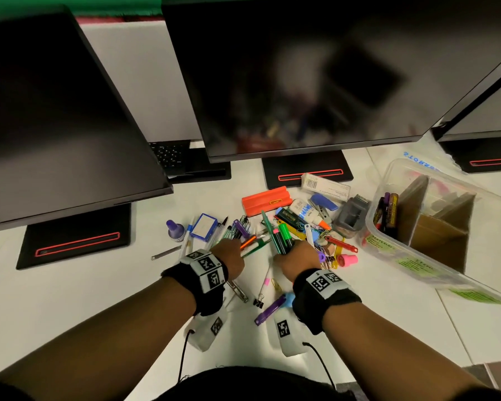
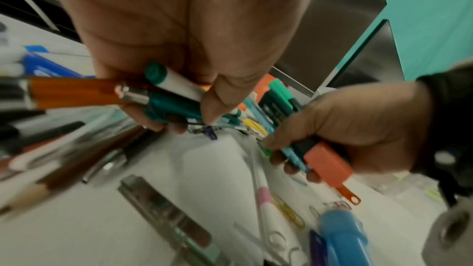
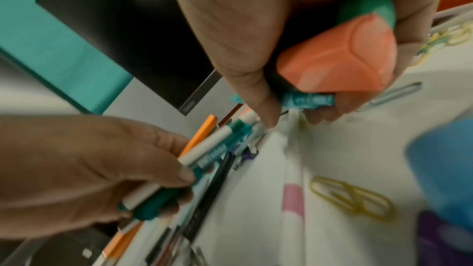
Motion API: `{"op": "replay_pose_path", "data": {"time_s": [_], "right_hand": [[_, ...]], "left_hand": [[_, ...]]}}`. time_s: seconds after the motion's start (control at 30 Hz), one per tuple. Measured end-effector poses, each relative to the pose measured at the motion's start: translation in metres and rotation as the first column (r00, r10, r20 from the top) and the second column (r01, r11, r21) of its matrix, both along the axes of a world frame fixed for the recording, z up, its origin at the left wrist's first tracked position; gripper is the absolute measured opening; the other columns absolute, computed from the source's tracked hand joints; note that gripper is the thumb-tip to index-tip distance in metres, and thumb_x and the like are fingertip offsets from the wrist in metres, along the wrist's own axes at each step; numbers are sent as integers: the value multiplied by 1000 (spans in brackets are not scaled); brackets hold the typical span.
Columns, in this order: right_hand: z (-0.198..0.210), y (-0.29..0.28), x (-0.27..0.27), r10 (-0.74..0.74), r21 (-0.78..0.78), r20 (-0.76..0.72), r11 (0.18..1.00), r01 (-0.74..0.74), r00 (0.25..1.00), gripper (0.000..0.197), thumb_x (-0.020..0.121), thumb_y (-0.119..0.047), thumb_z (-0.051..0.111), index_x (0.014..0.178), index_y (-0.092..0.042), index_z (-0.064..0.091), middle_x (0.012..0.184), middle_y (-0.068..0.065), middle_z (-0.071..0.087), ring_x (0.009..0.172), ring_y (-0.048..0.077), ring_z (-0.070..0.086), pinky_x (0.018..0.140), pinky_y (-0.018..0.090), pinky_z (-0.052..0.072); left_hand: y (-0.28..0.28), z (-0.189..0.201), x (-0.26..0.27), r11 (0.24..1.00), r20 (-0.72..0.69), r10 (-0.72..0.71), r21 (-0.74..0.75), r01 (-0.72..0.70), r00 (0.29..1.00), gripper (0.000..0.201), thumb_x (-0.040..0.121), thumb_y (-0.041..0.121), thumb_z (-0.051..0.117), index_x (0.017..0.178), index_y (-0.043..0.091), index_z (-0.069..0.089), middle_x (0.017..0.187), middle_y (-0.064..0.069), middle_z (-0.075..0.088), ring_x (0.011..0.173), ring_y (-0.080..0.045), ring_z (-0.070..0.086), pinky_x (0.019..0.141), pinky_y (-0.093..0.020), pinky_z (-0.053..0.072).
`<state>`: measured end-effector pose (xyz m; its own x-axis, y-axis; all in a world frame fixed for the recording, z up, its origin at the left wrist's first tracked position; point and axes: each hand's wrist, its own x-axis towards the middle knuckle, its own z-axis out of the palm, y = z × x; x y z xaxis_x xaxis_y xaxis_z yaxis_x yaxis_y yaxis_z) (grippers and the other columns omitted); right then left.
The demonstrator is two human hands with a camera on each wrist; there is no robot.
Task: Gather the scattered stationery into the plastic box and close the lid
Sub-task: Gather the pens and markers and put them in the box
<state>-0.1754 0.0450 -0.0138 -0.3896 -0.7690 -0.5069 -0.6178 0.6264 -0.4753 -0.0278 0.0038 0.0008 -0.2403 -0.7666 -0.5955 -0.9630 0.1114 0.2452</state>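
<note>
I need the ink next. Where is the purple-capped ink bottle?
In the head view the ink bottle stands at the pile's left edge, beside the blue card box, left of the left hand.

Bare desk (image 1: 359,328) lies open before the plastic box (image 1: 434,227); monitors (image 1: 301,82) overhang behind.

Three monitors (image 1: 301,76) are seen above the desk, and three black stands with red stripes (image 1: 73,241) can be counted. One clear plastic box (image 1: 388,180) is seen, one orange eraser block (image 1: 266,199), one glue bottle (image 1: 307,212), one purple ink bottle (image 1: 175,229). Two hands (image 1: 229,256) are counted. The loose pens cannot be counted.
</note>
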Motion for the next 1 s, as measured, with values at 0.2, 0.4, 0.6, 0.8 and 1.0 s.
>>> {"op": "replay_pose_path", "data": {"time_s": [0.2, 0.4, 0.6, 0.8, 1.0], "right_hand": [[-6, -6, 15, 160, 81, -162, 986, -149, 974, 38, 81, -28, 66, 110, -5, 56, 114, 12, 64, 102, 27, 63, 79, 31, 52], [-5, -10, 19, 214, 77, -161, 976, -204, 963, 36, 81, -14, 61, 114, -4, 53, 116, 14, 63, 105, 29, 62, 82, 33, 52], [7, -15, 6, -88, -76, 78, 993, 94, 993, 33, 74, -17, 65, 103, -3, 58, 94, 14, 65, 88, 33, 65, 75, 38, 56], [36, -10, -17, -196, -136, 312, 959, 248, 930, 16, 76, -10, 65, 65, -12, 53, 64, 10, 59, 54, 24, 54, 56, 33, 48], [79, 0, -56, -312, -201, 491, 868, 454, 813, 13, 67, -6, 70, 73, 0, 61, 70, 21, 65, 57, 29, 62, 60, 43, 58]], "left_hand": [[-11, 2, 35, 986, 7, 157, 45, -157, 988, 31, 93, 16, 44, 121, 2, 41, 106, -17, 57, 105, -33, 59, 74, -32, 41], [-18, -8, 49, 974, 1, 227, 11, -227, 974, 22, 94, 18, 43, 109, 3, 38, 67, -2, 40, 64, -20, 47, 66, -33, 36], [-16, -7, 44, 961, -31, 236, -140, -238, 971, 37, 94, 28, 47, 122, 4, 44, 110, -17, 62, 103, -34, 61, 83, -38, 47], [-28, -17, 38, 984, 92, 137, -126, -125, 986, 39, 96, 29, 41, 125, 3, 40, 119, -15, 61, 108, -30, 61, 92, -37, 47], [-31, -14, 23, 993, 254, 10, -113, 19, 967, 36, 96, 19, 41, 126, -1, 45, 123, -15, 59, 112, -29, 60, 96, -38, 50]]}}
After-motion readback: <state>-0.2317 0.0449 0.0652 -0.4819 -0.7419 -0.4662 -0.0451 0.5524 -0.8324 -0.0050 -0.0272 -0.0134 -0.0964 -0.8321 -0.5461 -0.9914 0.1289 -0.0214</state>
